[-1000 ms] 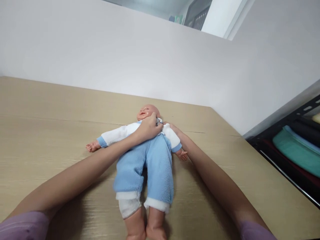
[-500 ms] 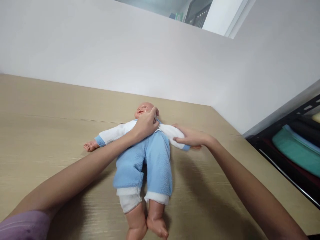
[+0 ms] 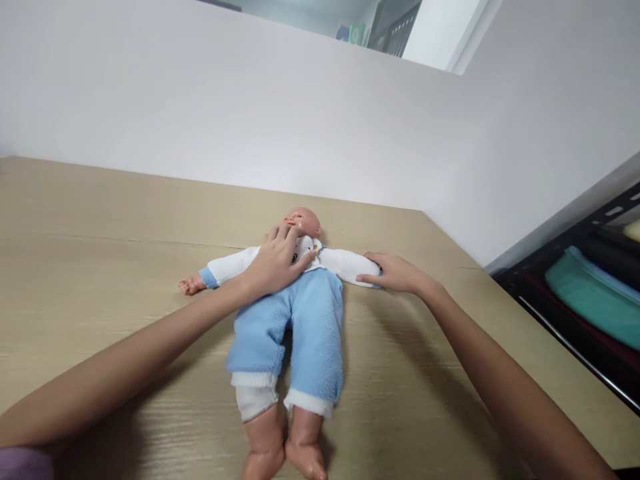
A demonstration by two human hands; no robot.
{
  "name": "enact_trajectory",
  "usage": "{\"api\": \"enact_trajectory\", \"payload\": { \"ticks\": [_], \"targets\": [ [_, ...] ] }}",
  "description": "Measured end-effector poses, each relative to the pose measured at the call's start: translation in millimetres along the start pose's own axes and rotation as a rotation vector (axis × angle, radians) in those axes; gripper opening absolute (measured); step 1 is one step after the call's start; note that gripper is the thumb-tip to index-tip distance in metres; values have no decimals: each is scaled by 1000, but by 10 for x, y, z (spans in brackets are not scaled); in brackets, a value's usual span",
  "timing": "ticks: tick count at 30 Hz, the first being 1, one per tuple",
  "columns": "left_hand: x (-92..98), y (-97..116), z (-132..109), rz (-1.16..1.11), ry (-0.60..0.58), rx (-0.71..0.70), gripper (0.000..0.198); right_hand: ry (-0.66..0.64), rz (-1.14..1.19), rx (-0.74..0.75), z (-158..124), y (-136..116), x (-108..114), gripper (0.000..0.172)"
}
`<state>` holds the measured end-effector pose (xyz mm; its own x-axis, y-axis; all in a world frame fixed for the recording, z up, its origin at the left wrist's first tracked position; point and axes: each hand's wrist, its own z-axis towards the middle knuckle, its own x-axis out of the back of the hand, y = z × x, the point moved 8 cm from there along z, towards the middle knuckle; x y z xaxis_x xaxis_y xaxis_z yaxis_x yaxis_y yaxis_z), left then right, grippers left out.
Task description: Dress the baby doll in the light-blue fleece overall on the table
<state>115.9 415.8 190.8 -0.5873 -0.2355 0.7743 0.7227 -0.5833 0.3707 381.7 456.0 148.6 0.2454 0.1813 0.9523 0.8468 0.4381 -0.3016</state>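
Observation:
A baby doll (image 3: 313,333) lies on its back on the wooden table, feet toward me, in blue fleece trousers and a white top with blue cuffs. Its chest is under my left hand (image 3: 277,263), which rests flat with fingers apart, the fingertips near the doll's chin. Part of a dark print on the top shows beside my thumb. At the right, my right hand (image 3: 393,272) grips the end of the doll's white sleeve (image 3: 345,265), thumb in front and fingers behind, hiding the doll's hand. The other doll arm (image 3: 230,265) stretches out to the left.
The table (image 3: 125,320) reaches back to a white wall (image 3: 250,120) with an opening near the top. To the right of the table stands a black rack (image 3: 565,333) holding folded cloths, including a green one (image 3: 590,300).
My left hand has moved down from the doll's face and neck to its chest, and its fingers have spread flat. My right hand has slid outward along the sleeve to the cuff.

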Motion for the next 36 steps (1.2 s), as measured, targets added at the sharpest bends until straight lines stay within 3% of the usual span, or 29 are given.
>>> {"api": "enact_trajectory", "payload": {
  "ticks": [3,6,10,12,18,23,26,29,36],
  "targets": [
    [257,100,-373,-101,-2,-61,35,148,31,-13,-83,75,-32,52],
    [485,225,-843,-174,-42,-265,30,262,75,20,-158,97,-137,50],
    [657,390,-1487,-96,-32,-599,30,363,75,53,-206,102,-239,50],
    [676,439,-1692,-33,-22,-641,27,382,73,64,-212,100,-265,50],
    [658,459,-1838,172,-32,-450,9,440,66,73,-231,130,-299,49],
    [679,528,-1899,306,-7,-529,10,473,59,78,-228,171,-340,46],
    [762,638,-1925,299,4,-525,11,494,50,78,-218,192,-360,44],
    [844,741,-1952,271,25,-406,13,513,28,79,-210,205,-375,44],
    [749,886,-2133,194,9,-249,13,514,13,60,-228,178,-370,46]
  ]
}}
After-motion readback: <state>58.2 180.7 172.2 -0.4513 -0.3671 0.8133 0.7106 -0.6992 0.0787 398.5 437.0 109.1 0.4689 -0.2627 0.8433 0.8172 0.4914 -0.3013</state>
